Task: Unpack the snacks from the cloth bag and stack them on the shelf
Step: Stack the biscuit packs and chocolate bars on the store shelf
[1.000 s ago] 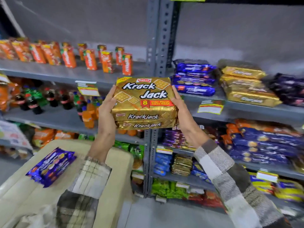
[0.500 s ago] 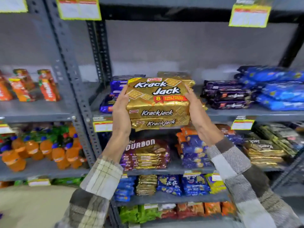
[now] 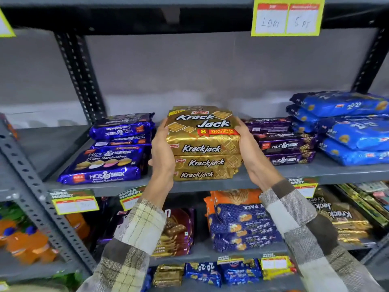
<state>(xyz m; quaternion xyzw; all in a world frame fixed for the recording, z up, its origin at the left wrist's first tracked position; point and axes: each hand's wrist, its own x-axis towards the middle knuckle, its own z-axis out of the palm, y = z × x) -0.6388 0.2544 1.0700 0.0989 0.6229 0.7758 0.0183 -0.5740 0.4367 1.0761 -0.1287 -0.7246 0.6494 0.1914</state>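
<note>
Sleeves lead to the left hand and right hand, each curled round one side of the Krackjack stack, which seems to rest at the shelf's front edge. If let go here, the slick packs could slide off forwards. Hide & Seek packs crowd its left and a darker stack its right, leaving little room.

Fingers of the left hand and the right hand vanish behind the Krackjack packs, out of sight! Does the bottom pack touch the shelf? Can't tell. The right edge slices off the blue 20-20 packs, the left edge clips the orange bottles and a yellow tag. Writing on the shelf label is just a blur.
</note>
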